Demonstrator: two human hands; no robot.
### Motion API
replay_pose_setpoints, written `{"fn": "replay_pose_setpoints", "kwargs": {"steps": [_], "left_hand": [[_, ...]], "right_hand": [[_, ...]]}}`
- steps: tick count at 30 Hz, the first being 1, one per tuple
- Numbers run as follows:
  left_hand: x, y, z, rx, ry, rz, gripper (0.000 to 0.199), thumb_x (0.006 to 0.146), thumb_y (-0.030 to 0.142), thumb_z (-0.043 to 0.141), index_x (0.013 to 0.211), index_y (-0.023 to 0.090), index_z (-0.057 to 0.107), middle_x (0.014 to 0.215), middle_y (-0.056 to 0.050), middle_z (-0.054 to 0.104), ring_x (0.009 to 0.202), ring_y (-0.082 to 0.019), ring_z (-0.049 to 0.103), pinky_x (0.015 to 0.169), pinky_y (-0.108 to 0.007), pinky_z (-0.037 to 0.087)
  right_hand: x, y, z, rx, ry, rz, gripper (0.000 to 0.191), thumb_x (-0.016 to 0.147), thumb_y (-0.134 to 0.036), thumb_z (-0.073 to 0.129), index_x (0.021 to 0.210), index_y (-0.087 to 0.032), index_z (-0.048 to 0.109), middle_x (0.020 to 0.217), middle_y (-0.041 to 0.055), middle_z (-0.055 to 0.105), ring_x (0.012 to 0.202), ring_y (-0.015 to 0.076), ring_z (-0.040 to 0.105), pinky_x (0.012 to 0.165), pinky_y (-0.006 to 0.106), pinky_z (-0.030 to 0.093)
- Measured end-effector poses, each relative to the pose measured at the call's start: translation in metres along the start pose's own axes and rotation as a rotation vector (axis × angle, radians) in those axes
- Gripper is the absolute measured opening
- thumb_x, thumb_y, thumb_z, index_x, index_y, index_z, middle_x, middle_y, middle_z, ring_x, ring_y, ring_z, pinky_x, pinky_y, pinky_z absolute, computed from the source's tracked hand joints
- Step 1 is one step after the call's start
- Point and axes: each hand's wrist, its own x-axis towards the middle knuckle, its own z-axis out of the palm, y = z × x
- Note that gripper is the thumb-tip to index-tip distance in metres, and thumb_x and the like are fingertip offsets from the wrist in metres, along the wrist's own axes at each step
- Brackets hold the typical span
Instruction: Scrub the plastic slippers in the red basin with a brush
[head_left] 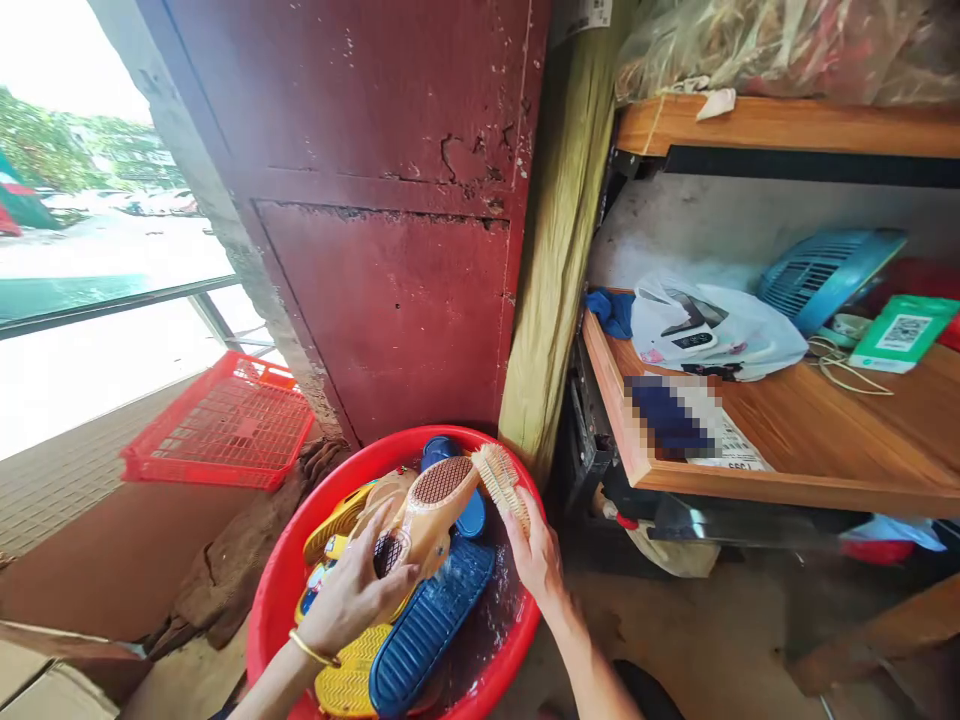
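Observation:
My left hand (pixel 364 590) grips a beige shoe (pixel 442 515) by its heel end, with the brown patterned sole turned up. In my right hand (pixel 536 550) is a scrub brush (pixel 499 480), its pale bristles close by the toe of the sole; whether they touch I cannot tell. Both hands are over a red basin (pixel 259 620) holding water. Blue slippers (pixel 431 630) and yellow slippers (pixel 352 660) lie in the basin beneath the shoe. A bracelet circles my left wrist.
A red plastic crate (pixel 225 430) stands at the left. Behind the basin are a dark red metal door (pixel 390 300) and a wooden post (pixel 555 270). On the right, a wooden shelf (pixel 795 430) carries a plastic bag (pixel 720 330) and a blue fan (pixel 825 275).

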Motion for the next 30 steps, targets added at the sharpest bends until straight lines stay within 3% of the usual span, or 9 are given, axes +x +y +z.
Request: {"fn": "replay_pose_setpoints", "kwargs": {"steps": [3, 8, 10, 15, 19, 21, 23, 26, 30], "left_hand": [[-0.009, -0.041, 0.019, 0.178, 0.082, 0.111, 0.092, 0.078, 0.05, 0.065, 0.159, 0.018, 0.033, 0.148, -0.018, 0.059, 0.14, -0.041, 0.051, 0.114, -0.058, 0.042], [-0.023, -0.087, 0.05, 0.135, 0.079, 0.13, 0.104, 0.084, 0.053, 0.061, 0.164, 0.016, 0.006, 0.147, -0.021, 0.058, 0.136, -0.039, 0.055, 0.109, -0.057, 0.047], [-0.027, -0.094, 0.054, 0.08, 0.054, 0.124, 0.103, 0.086, 0.052, 0.059, 0.164, 0.018, 0.001, 0.141, -0.019, 0.062, 0.13, -0.037, 0.06, 0.107, -0.056, 0.049], [-0.032, -0.102, 0.064, -0.006, 0.011, 0.156, 0.103, 0.085, 0.049, 0.061, 0.164, 0.02, 0.002, 0.135, -0.017, 0.065, 0.124, -0.035, 0.065, 0.105, -0.052, 0.052], [-0.033, -0.111, 0.074, 0.038, 0.085, 0.167, 0.101, 0.09, 0.048, 0.058, 0.164, 0.02, -0.004, 0.147, -0.02, 0.056, 0.134, -0.035, 0.058, 0.109, -0.052, 0.05], [-0.034, -0.116, 0.08, 0.1, 0.133, 0.192, 0.101, 0.089, 0.044, 0.06, 0.164, 0.021, -0.003, 0.157, -0.022, 0.045, 0.143, -0.036, 0.048, 0.114, -0.054, 0.045], [-0.035, -0.119, 0.086, 0.144, 0.163, 0.219, 0.104, 0.087, 0.038, 0.063, 0.164, 0.024, -0.006, 0.162, -0.022, 0.039, 0.146, -0.037, 0.044, 0.114, -0.055, 0.045], [-0.036, -0.12, 0.094, 0.173, 0.174, 0.235, 0.107, 0.085, 0.032, 0.065, 0.163, 0.025, -0.008, 0.161, -0.022, 0.039, 0.144, -0.037, 0.047, 0.111, -0.054, 0.048], [-0.038, -0.118, 0.09, 0.173, 0.118, 0.157, 0.104, 0.084, 0.041, 0.066, 0.164, 0.023, 0.002, 0.159, -0.022, 0.043, 0.143, -0.038, 0.048, 0.112, -0.056, 0.046]], "right_hand": [[-0.024, -0.008, 0.027, -0.147, -0.16, -0.071, 0.054, 0.106, -0.037, 0.034, 0.154, -0.016, 0.045, 0.131, 0.0164, 0.07, 0.113, 0.0256, 0.071, 0.094, 0.034, 0.059], [-0.059, -0.017, 0.075, -0.431, -0.472, -0.231, 0.058, 0.1, -0.026, 0.04, 0.158, -0.022, 0.04, 0.111, 0.0124, 0.077, 0.079, 0.0258, 0.076, 0.068, 0.033, 0.062], [-0.049, -0.014, 0.076, -0.518, -0.481, -0.202, 0.059, 0.099, -0.023, 0.04, 0.158, -0.023, 0.039, 0.111, 0.013, 0.076, 0.077, 0.0251, 0.076, 0.068, 0.033, 0.061], [-0.005, -0.012, 0.065, -0.666, -0.418, 0.041, 0.054, 0.103, -0.019, 0.029, 0.156, -0.017, 0.041, 0.095, 0.0123, 0.078, 0.082, 0.0248, 0.076, 0.07, 0.032, 0.06], [-0.032, -0.034, 0.093, -0.562, -0.608, -0.136, 0.053, 0.102, -0.024, 0.039, 0.155, -0.026, 0.041, 0.097, 0.0078, 0.078, 0.08, 0.025, 0.076, 0.068, 0.031, 0.059], [-0.05, -0.04, 0.104, -0.585, -0.685, -0.224, 0.06, 0.099, -0.024, 0.044, 0.158, -0.026, 0.037, 0.106, 0.0111, 0.076, 0.078, 0.0265, 0.075, 0.067, 0.034, 0.059], [-0.051, -0.036, 0.102, -0.652, -0.683, -0.163, 0.061, 0.098, -0.019, 0.042, 0.159, -0.027, 0.036, 0.107, 0.0122, 0.076, 0.078, 0.0257, 0.075, 0.067, 0.032, 0.058], [-0.022, -0.017, 0.08, -0.738, -0.585, 0.032, 0.052, 0.103, -0.018, 0.034, 0.153, -0.025, 0.044, 0.1, 0.0113, 0.077, 0.083, 0.0251, 0.077, 0.071, 0.031, 0.056], [0.008, 0.006, 0.057, -0.768, -0.498, 0.143, 0.049, 0.104, -0.019, 0.026, 0.148, -0.014, 0.049, 0.095, 0.0137, 0.078, 0.088, 0.0252, 0.077, 0.074, 0.031, 0.057]]}}
